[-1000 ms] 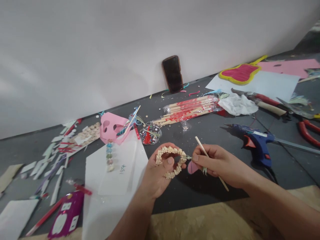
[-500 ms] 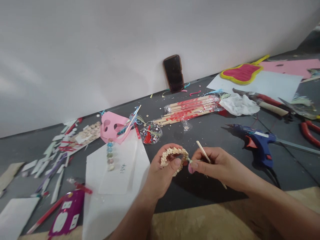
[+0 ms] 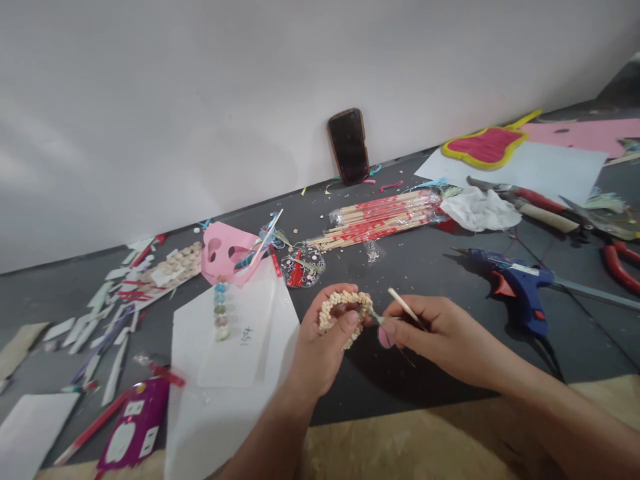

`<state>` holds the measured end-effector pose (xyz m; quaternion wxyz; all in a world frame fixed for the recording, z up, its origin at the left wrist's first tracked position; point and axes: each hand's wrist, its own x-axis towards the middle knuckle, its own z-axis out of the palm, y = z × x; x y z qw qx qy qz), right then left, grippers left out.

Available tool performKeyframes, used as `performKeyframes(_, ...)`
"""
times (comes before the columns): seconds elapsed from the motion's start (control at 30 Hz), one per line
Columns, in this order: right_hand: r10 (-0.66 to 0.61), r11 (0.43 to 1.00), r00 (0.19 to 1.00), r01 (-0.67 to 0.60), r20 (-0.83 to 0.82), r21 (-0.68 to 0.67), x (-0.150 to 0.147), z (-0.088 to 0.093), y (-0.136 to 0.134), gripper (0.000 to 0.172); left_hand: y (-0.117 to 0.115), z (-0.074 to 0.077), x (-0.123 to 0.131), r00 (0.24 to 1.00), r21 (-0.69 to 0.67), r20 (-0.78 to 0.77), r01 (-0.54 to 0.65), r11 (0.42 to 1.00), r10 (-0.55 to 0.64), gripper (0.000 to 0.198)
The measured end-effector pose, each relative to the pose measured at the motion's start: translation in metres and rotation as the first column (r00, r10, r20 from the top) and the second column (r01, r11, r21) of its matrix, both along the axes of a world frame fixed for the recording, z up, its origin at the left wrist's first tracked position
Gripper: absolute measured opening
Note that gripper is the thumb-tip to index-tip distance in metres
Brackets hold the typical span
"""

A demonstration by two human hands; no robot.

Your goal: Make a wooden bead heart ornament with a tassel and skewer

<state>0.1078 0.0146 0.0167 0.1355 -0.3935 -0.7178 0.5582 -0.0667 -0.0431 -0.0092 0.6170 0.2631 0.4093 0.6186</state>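
A cream ring of small beads or shells (image 3: 327, 308) is pinched between the thumb and fingers of my left hand (image 3: 320, 343), above the dark table. To its right, my right hand (image 3: 430, 327) is closed around a pale wooden stick (image 3: 406, 305). The thumb and finger of that hand also pinch a thin pale strand at the ring's right side. Beneath these fingertips hangs a small pink round piece (image 3: 386, 336). How the strand joins the ring is too small to tell.
A blue glue gun (image 3: 525, 287) lies right of my hands, with pliers (image 3: 620, 267) beyond. Wrapped sticks (image 3: 385, 217) and a phone (image 3: 348, 147) stand behind. Left are white sheets (image 3: 195, 413), a pink cutout (image 3: 227, 250) and a purple case (image 3: 135, 427).
My right hand has drawn slightly away from the ring, and more strand shows between them. The stick's upper end has shifted a little left and down; the ring has turned slightly.
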Motion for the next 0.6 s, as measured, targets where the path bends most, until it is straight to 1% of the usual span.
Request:
performKeyframes(0.13,0.064,0.998,0.998,-0.064,-0.018,0.030,-0.003,0.001,-0.005,0.029,-0.001,-0.004,0.002,0.999,-0.028,-0.035,0.020,0.999,-0.021,0.025)
performKeyframes(0.2,0.094,0.995,0.995,-0.093,-0.025,0.046,-0.004,0.002,-0.006,0.029,-0.002,-0.004,0.002,0.999,-0.040,-0.019,0.039,0.998,-0.039,0.025)
performKeyframes(0.3,0.151,0.987,0.986,-0.146,-0.076,0.064,-0.005,0.006,-0.008,0.026,-0.002,-0.001,0.002,0.996,-0.018,0.032,0.079,0.997,-0.078,0.032)
performKeyframes(0.37,0.215,0.976,0.968,-0.210,-0.126,0.057,-0.005,0.008,-0.010,0.023,-0.001,0.001,0.002,0.994,-0.021,0.056,0.093,0.995,-0.092,0.036)
performKeyframes(0.43,0.257,0.966,0.949,-0.260,-0.180,0.009,-0.004,0.009,-0.012,0.022,0.000,0.004,0.001,0.992,-0.059,0.086,0.099,0.993,-0.094,0.036)
performKeyframes(0.5,0.222,0.964,0.944,-0.250,-0.243,-0.093,-0.001,0.008,-0.011,0.025,0.002,0.005,-0.001,0.992,-0.109,0.112,0.076,0.991,-0.064,0.033)
performKeyframes(0.53,0.178,0.963,0.946,-0.224,-0.271,-0.151,0.001,0.008,-0.009,0.029,0.002,0.005,-0.001,0.992,-0.130,0.120,0.063,0.989,-0.048,0.031)
performKeyframes(0.6,0.049,0.965,0.949,-0.125,-0.310,-0.230,0.004,0.007,-0.003,0.035,0.002,0.004,-0.003,0.989,-0.151,0.140,0.059,0.987,-0.038,0.028)
